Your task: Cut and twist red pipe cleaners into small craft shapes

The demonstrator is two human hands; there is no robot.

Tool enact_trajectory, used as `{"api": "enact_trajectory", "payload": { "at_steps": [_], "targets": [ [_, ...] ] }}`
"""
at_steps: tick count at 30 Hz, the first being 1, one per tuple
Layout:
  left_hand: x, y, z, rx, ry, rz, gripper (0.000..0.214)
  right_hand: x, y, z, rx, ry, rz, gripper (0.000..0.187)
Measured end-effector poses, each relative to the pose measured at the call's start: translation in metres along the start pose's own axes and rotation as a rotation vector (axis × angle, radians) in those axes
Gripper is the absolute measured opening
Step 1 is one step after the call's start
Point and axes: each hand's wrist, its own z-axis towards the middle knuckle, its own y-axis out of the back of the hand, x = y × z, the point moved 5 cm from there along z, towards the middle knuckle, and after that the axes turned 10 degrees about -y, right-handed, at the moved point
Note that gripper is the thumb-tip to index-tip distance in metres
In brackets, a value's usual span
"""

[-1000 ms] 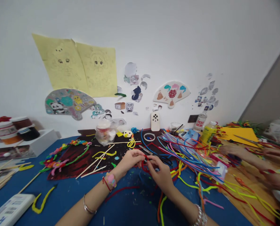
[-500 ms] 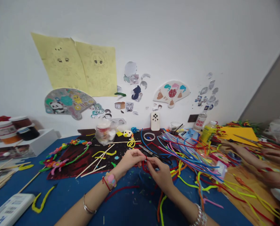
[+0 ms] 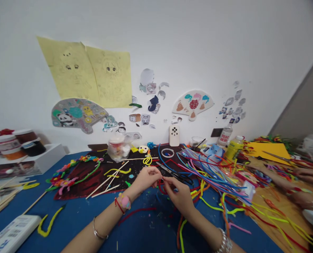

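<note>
My left hand (image 3: 147, 180) and my right hand (image 3: 178, 194) meet over the middle of the blue table, fingertips almost touching. Both are closed in a pinch on a red pipe cleaner (image 3: 161, 187), which hangs in a bend between and below the fingers. The pinched end is mostly covered by the fingertips. Just behind my hands lie scissors (image 3: 169, 171) with dark handles, blades pointing back left. A second red pipe cleaner (image 3: 138, 211) rests on the table in front of my left hand.
To the right spreads a heap of coloured pipe cleaners (image 3: 211, 172). Wooden sticks (image 3: 107, 179) and a flowered garland (image 3: 69, 172) lie left. A phone (image 3: 174, 136) leans on the wall; bottles (image 3: 234, 147) stand at the back right. Another person's hands (image 3: 301, 189) are at far right.
My hands keep nearly the same pose around the red pipe cleaner, with fingertips slightly shifted. The whole view has moved a little. At far right, the other person's hands have moved slightly.
</note>
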Motion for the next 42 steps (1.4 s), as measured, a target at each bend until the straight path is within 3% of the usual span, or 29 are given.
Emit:
{"api": "enact_trajectory", "payload": {
  "at_steps": [11, 20, 28, 36, 42],
  "targets": [
    [0.003, 0.013, 0.002, -0.213, -0.055, -0.069, 0.013, 0.009, 0.001, -0.003, -0.003, 0.157, -0.057, 0.013],
    [0.007, 0.013, 0.003, -0.254, -0.043, -0.162, 0.014, 0.009, 0.003, -0.003, -0.097, 0.259, -0.065, 0.009],
    [0.006, 0.01, 0.001, -0.301, -0.036, -0.222, 0.011, 0.009, 0.005, -0.004, -0.148, 0.24, -0.108, 0.009],
    [0.004, 0.006, -0.001, -0.323, 0.001, -0.288, 0.009, 0.008, 0.003, -0.001, -0.104, 0.223, -0.074, 0.004],
    [0.005, 0.006, -0.001, -0.347, 0.007, -0.291, 0.008, 0.01, 0.007, -0.004, -0.185, 0.337, -0.092, 0.006]
  ]
}}
